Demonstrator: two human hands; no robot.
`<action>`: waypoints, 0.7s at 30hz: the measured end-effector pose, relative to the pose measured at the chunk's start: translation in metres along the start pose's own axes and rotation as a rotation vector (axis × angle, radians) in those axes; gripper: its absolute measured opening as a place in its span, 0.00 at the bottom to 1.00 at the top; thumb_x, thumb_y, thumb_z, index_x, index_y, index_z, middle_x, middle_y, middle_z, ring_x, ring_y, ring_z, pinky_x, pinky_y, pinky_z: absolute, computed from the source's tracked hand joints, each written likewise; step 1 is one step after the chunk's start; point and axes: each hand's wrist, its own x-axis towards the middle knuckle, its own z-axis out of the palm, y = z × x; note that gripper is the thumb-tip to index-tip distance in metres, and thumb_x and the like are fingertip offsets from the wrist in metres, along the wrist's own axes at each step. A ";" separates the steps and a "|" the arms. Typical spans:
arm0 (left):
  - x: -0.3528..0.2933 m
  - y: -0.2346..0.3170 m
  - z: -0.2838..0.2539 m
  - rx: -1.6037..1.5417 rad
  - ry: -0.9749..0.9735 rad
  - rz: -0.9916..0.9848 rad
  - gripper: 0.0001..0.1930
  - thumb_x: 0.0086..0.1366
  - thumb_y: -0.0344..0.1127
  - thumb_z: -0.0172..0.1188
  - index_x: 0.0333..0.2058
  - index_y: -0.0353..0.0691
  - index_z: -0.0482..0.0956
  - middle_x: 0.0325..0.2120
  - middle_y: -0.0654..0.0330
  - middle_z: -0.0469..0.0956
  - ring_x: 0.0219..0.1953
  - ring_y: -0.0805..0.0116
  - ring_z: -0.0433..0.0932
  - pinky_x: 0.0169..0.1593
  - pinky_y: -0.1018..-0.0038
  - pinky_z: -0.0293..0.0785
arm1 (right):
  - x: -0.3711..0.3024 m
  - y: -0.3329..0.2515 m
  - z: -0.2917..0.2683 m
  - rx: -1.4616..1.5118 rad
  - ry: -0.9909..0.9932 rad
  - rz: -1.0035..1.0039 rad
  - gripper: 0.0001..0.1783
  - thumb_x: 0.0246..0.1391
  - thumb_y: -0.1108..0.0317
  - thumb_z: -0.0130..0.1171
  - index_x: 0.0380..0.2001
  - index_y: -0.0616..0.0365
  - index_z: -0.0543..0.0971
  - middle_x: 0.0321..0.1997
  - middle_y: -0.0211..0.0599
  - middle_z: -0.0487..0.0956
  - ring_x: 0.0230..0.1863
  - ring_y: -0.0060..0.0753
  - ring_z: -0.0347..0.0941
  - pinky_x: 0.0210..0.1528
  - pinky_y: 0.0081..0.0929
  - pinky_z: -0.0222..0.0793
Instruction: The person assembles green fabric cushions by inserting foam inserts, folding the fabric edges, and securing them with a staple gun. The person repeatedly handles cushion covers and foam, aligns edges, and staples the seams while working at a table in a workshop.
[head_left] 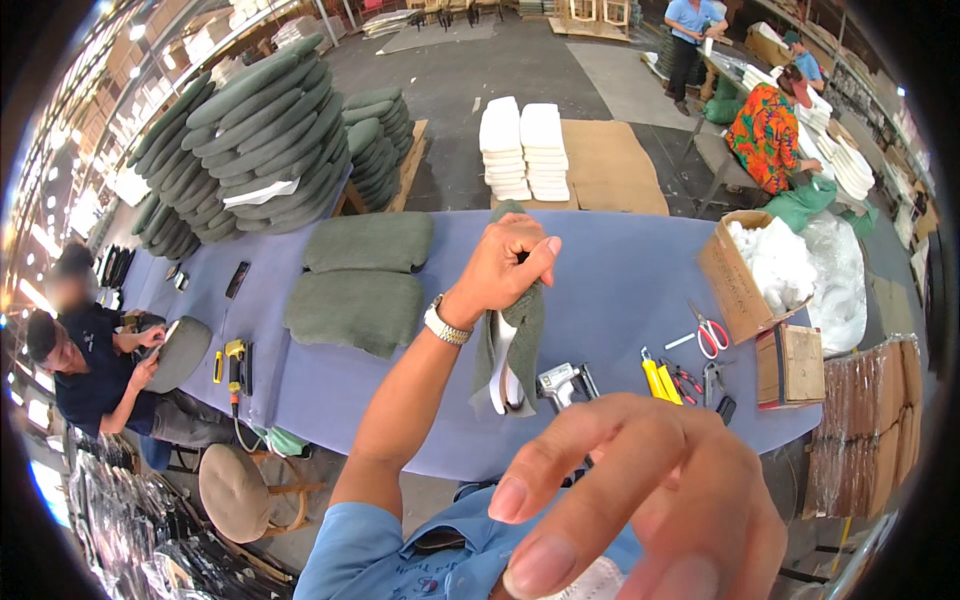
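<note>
My left hand (512,262), with a metal watch at the wrist, is closed around the upper part of a dark green fabric seat pad (523,345). The pad stands on edge above the blue table, and its lower end parts to show white material inside. Close to the camera, my right hand (660,490) hangs with bent fingers apart and nothing visible in them. A silver staple gun (562,382) lies just right of the pad, partly behind that hand. Two more green pads (352,312) lie flat to the left of my left arm.
Right on the blue table (610,270) are red-handled scissors (710,336), a yellow tool (657,378), pliers and a carton of white stuffing (735,275). A yellow-black air tool (236,368) lies left. Green cushions (265,125) are piled behind. A co-worker (95,370) sits left; others work far right.
</note>
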 end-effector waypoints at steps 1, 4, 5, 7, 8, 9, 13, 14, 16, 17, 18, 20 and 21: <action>0.004 -0.001 0.004 -0.013 0.026 0.005 0.24 0.70 0.39 0.57 0.13 0.42 0.76 0.12 0.67 0.73 0.22 0.69 0.70 0.46 0.69 0.67 | 0.001 0.001 0.003 0.053 0.000 -0.031 0.04 0.54 0.65 0.70 0.31 0.49 0.84 0.30 0.40 0.81 0.28 0.44 0.78 0.27 0.38 0.72; 0.003 -0.005 0.004 -0.004 0.058 0.002 0.24 0.71 0.40 0.57 0.13 0.42 0.77 0.12 0.66 0.74 0.23 0.69 0.71 0.46 0.68 0.67 | 0.004 -0.023 0.001 0.092 -0.047 0.105 0.05 0.50 0.66 0.73 0.27 0.46 0.84 0.27 0.41 0.79 0.24 0.40 0.76 0.25 0.34 0.70; 0.005 -0.006 0.007 0.013 0.054 0.000 0.24 0.72 0.39 0.56 0.13 0.41 0.77 0.14 0.66 0.76 0.24 0.70 0.73 0.47 0.69 0.68 | 0.002 -0.027 0.001 0.089 -0.045 0.107 0.06 0.49 0.66 0.73 0.26 0.46 0.84 0.27 0.41 0.79 0.24 0.40 0.75 0.26 0.34 0.71; 0.005 -0.009 0.004 0.074 0.057 -0.017 0.25 0.74 0.37 0.54 0.14 0.41 0.78 0.17 0.66 0.81 0.26 0.73 0.76 0.49 0.69 0.69 | -0.013 0.003 0.007 0.217 0.069 -0.131 0.07 0.53 0.63 0.70 0.24 0.46 0.83 0.27 0.41 0.78 0.23 0.38 0.74 0.32 0.35 0.72; 0.009 -0.010 0.006 0.065 0.058 -0.013 0.25 0.74 0.37 0.54 0.14 0.40 0.79 0.17 0.66 0.81 0.26 0.73 0.76 0.49 0.69 0.69 | -0.016 0.010 0.011 0.248 0.106 -0.201 0.08 0.55 0.62 0.69 0.23 0.46 0.82 0.26 0.41 0.77 0.23 0.37 0.74 0.36 0.36 0.73; 0.010 -0.010 0.006 0.068 0.059 -0.020 0.25 0.74 0.37 0.53 0.15 0.40 0.79 0.17 0.65 0.81 0.26 0.73 0.76 0.49 0.69 0.69 | -0.021 0.009 0.018 0.275 0.148 -0.180 0.09 0.57 0.62 0.66 0.23 0.45 0.82 0.24 0.39 0.76 0.23 0.36 0.74 0.40 0.36 0.73; 0.012 -0.009 0.003 0.073 0.084 -0.034 0.25 0.74 0.36 0.53 0.15 0.38 0.79 0.18 0.63 0.81 0.26 0.72 0.77 0.49 0.69 0.69 | -0.039 0.002 0.033 0.368 0.238 -0.110 0.10 0.63 0.61 0.60 0.26 0.45 0.81 0.24 0.41 0.75 0.26 0.35 0.75 0.49 0.36 0.73; 0.010 -0.012 0.004 0.064 0.103 -0.029 0.25 0.74 0.36 0.53 0.15 0.38 0.80 0.18 0.63 0.81 0.26 0.71 0.77 0.48 0.69 0.69 | -0.041 0.000 0.032 0.379 0.243 -0.114 0.09 0.63 0.60 0.60 0.28 0.45 0.81 0.26 0.43 0.75 0.27 0.36 0.75 0.49 0.36 0.74; 0.011 -0.017 0.002 0.046 0.138 -0.020 0.25 0.74 0.36 0.53 0.16 0.37 0.80 0.18 0.61 0.81 0.25 0.71 0.77 0.48 0.69 0.69 | -0.040 0.001 0.027 0.394 0.237 -0.120 0.08 0.64 0.59 0.60 0.31 0.46 0.81 0.28 0.49 0.76 0.30 0.37 0.77 0.50 0.36 0.75; 0.010 -0.017 0.001 0.034 0.141 -0.039 0.25 0.74 0.36 0.53 0.15 0.37 0.79 0.17 0.61 0.81 0.25 0.70 0.78 0.47 0.68 0.70 | -0.041 0.002 0.025 0.406 0.235 -0.130 0.07 0.65 0.59 0.60 0.33 0.46 0.81 0.30 0.51 0.76 0.31 0.38 0.78 0.50 0.36 0.75; 0.009 -0.017 0.001 0.037 0.143 -0.053 0.25 0.75 0.36 0.53 0.15 0.37 0.79 0.17 0.61 0.81 0.25 0.70 0.78 0.47 0.68 0.70 | -0.041 0.005 0.024 0.423 0.237 -0.144 0.07 0.65 0.58 0.59 0.35 0.47 0.81 0.31 0.54 0.77 0.32 0.39 0.78 0.50 0.37 0.76; 0.009 -0.017 0.001 0.049 0.150 -0.075 0.25 0.75 0.37 0.52 0.15 0.37 0.79 0.16 0.61 0.80 0.26 0.70 0.78 0.47 0.68 0.70 | -0.041 0.009 0.022 0.450 0.231 -0.179 0.08 0.66 0.58 0.59 0.39 0.47 0.80 0.34 0.59 0.77 0.35 0.40 0.80 0.51 0.37 0.77; 0.010 -0.015 0.003 0.061 0.145 -0.062 0.26 0.75 0.37 0.52 0.15 0.36 0.78 0.15 0.61 0.80 0.25 0.70 0.78 0.46 0.68 0.70 | -0.039 0.011 0.022 0.463 0.222 -0.199 0.08 0.67 0.57 0.59 0.41 0.48 0.80 0.35 0.62 0.78 0.36 0.41 0.80 0.51 0.37 0.77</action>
